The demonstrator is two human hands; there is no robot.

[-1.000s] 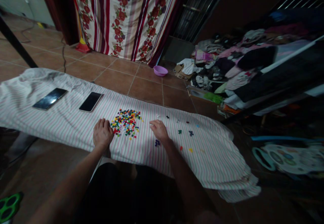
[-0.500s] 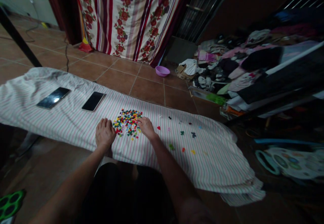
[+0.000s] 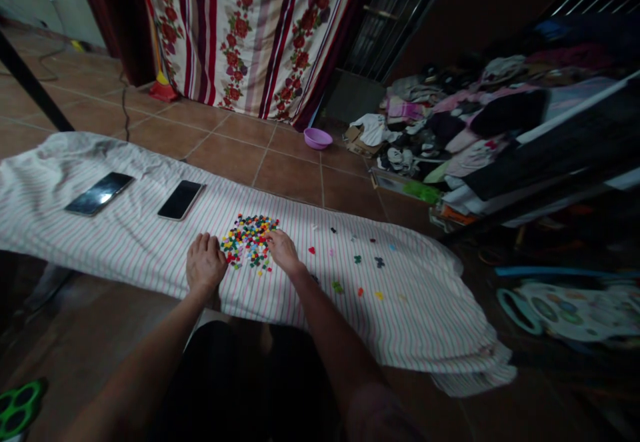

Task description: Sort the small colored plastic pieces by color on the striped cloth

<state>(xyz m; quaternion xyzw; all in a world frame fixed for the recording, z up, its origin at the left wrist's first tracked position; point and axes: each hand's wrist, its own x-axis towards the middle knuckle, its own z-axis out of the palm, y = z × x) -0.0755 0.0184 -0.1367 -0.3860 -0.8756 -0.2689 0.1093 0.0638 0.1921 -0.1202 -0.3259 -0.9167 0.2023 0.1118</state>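
Note:
A pile of small multicoloured pieces [image 3: 246, 237] lies on a striped cloth [image 3: 270, 295]. My left hand [image 3: 206, 261] rests flat on the cloth at the pile's left edge, its fingertips by the nearest pieces. At the pile's right side, my right hand [image 3: 283, 251] has thumb and fingers pinched together over the pieces; what is between them, if anything, is too small to make out. Right of that hand, sorted by colour, are little groups, among them a light green group [image 3: 338, 287], a dark group [image 3: 380, 263], an orange group [image 3: 361, 292] and a red group [image 3: 311, 250].
Two dark-screened devices, a larger one [image 3: 99, 194] and a phone [image 3: 181, 200], lie on the cloth to the left. A purple basin [image 3: 318, 139] stands on the tiled floor beyond. Heaped clothes [image 3: 450, 122] fill the right side, and a floral curtain [image 3: 270, 35] hangs ahead.
The view has shifted slightly, moving everything a little left. My right hand stays pinched at the pile, a touch further left. A dark piece beside my right forearm now shows. My left hand keeps its place.

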